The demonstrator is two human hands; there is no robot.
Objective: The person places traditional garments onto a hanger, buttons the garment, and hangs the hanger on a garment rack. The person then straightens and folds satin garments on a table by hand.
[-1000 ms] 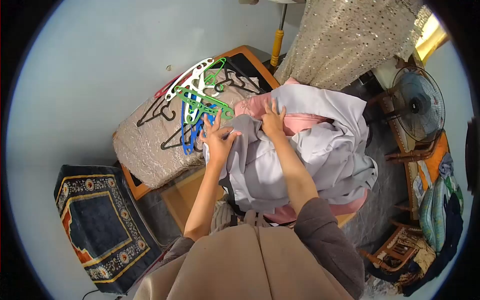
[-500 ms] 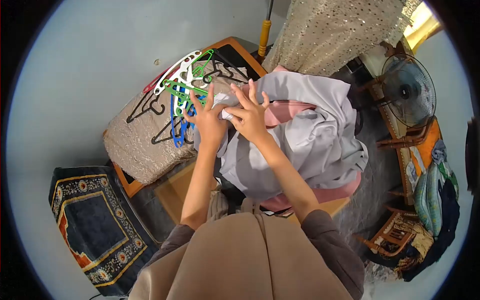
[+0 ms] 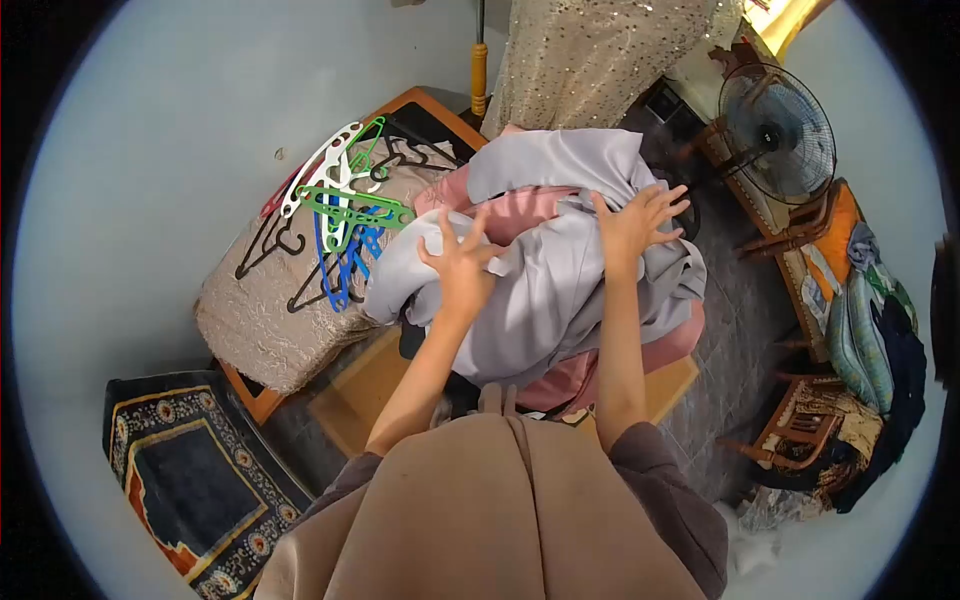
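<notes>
A large light grey satiny cloth lies bunched in front of me, with pink cloth showing in its folds and below it. Over the left part of the grey cloth is my left hand, fingers spread, holding nothing. My right hand is spread wide on or just above the cloth's right side; whether it presses down I cannot tell. Left of my left hand, a pile of green, white, blue and black hangers rests on a beige patterned cloth.
A fan stands at the far right beside wooden chairs draped with clothes. At the lower left hangs or lies a dark patterned rug. A sequinned cloth hangs at the back, near a wooden-handled pole.
My hands, which were together with a bit of light cloth at the fingers, have moved apart and spread open. The right hand went right over the grey cloth; the view has shifted.
</notes>
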